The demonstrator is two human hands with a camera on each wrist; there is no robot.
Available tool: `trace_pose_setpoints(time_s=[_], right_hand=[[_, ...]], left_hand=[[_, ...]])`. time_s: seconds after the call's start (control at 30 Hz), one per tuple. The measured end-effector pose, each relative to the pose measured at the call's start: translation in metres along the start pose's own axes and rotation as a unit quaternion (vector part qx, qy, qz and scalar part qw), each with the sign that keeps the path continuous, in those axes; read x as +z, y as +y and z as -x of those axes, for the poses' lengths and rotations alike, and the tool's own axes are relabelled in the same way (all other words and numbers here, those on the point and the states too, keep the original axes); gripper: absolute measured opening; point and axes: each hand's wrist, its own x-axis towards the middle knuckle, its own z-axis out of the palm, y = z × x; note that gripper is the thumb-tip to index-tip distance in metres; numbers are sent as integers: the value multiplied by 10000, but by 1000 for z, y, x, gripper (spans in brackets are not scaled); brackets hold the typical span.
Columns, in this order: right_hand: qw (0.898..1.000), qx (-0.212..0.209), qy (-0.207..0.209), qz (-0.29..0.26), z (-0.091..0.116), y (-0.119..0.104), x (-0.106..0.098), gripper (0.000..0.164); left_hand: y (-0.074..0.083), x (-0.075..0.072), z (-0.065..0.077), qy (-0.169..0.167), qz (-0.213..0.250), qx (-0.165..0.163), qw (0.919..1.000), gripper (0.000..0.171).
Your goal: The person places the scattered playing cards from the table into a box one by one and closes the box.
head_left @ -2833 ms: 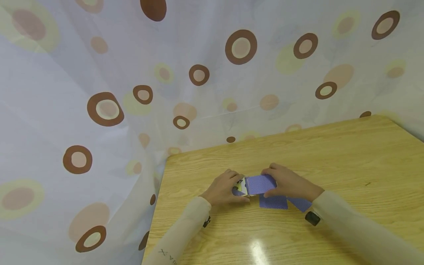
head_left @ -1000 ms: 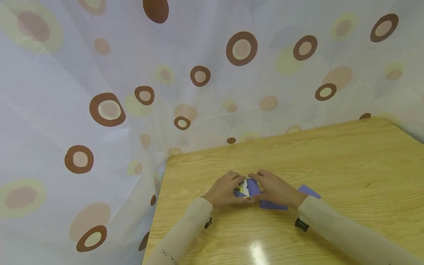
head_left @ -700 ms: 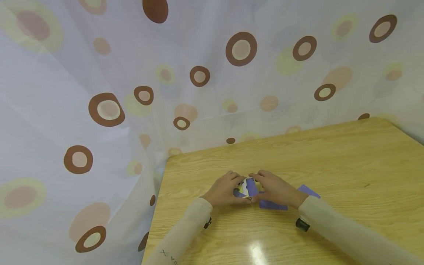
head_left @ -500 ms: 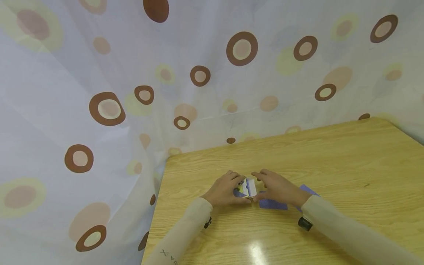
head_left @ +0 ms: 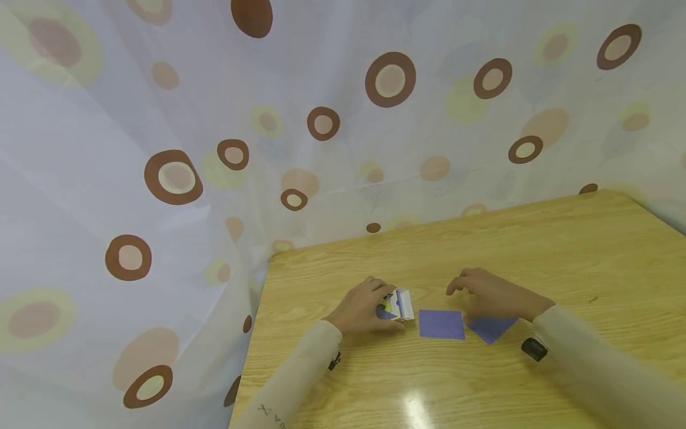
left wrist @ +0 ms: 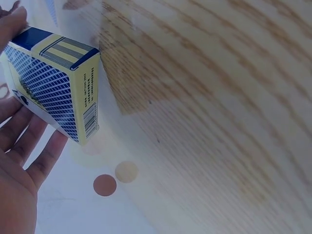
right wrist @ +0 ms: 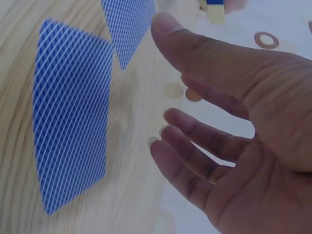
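My left hand [head_left: 364, 307] grips a playing-card box [left wrist: 44, 83], thumb on one side and fingers on the other. The box has a blue lattice pattern and cream edges with a barcode; its white flap [head_left: 408, 305] stands open toward the right. Two blue-backed playing cards lie face down on the table: one card [head_left: 442, 325] just right of the box, the other card [head_left: 491, 331] turned at an angle beside it. Over the angled card hovers my right hand [head_left: 495, 293], fingers loosely bent and nothing in them, as the right wrist view shows its palm [right wrist: 253, 146].
The wooden table [head_left: 563, 256] reaches back to a white curtain [head_left: 343, 161] with brown and cream circles, which also hangs along the left side. A dark band [head_left: 534, 349] sits at the right wrist.
My right hand has pushed a stack of blue-backed cards into the box, let go, and moved right over the loose cards. The white flap has come into sight; my left hand has stayed put.
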Motion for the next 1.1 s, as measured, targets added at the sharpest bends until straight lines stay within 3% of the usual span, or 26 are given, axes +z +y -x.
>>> trace_pose_setpoints(time_s=[0.37, 0.77, 1.1], right_hand=[[9986, 184, -190, 448, 30, 22, -4, 58], [9969, 141, 57, 770, 50, 34, 0, 62], [9980, 357, -15, 525, 51, 37, 0, 47]], left_hand=[[-1, -1, 1, 10, 6, 31, 10000, 87], [-4, -1, 2, -69, -65, -54, 9999, 88], [-5, 1, 3, 27, -36, -29, 10000, 87]])
